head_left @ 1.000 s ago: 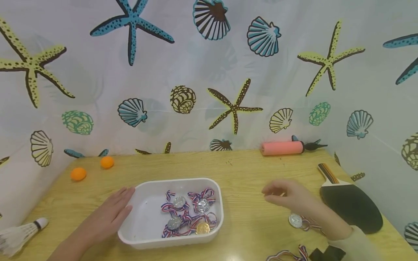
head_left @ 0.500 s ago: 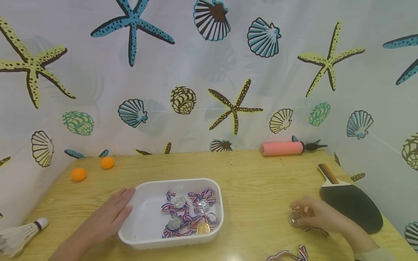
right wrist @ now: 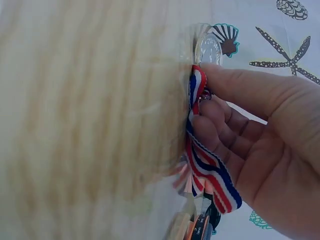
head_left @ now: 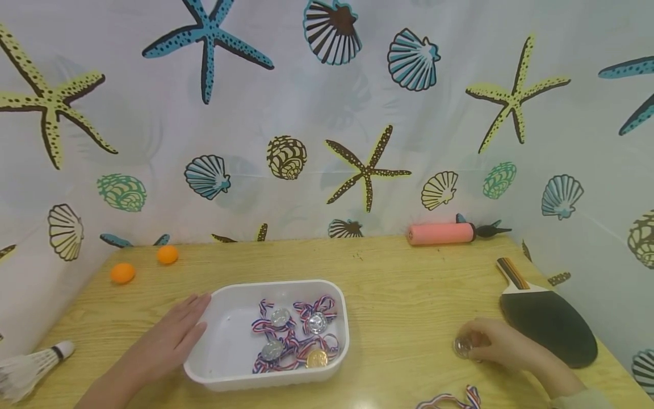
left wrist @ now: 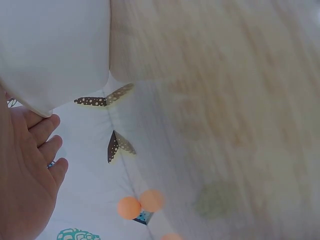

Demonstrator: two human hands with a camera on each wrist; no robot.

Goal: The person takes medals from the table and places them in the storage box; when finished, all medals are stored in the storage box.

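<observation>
My left hand rests against the left rim of a white tray, fingers relaxed. In the left wrist view its fingertips meet the tray's edge. Inside the tray's right half lie three silver medals and a gold medal among red, white and blue ribbons. Off to the tray's right, low at the table, my right hand holds a silver medal. The right wrist view has thumb and fingers pinching it where its striped ribbon joins the disc.
Another striped ribbon shows at the front edge. A black table tennis bat lies beyond my right hand, and a pink pump at the back. Orange balls and a shuttlecock are on the left.
My right hand has moved right and down to the silver medal on the table and taken hold of it. The left hand and tray stay in place.
</observation>
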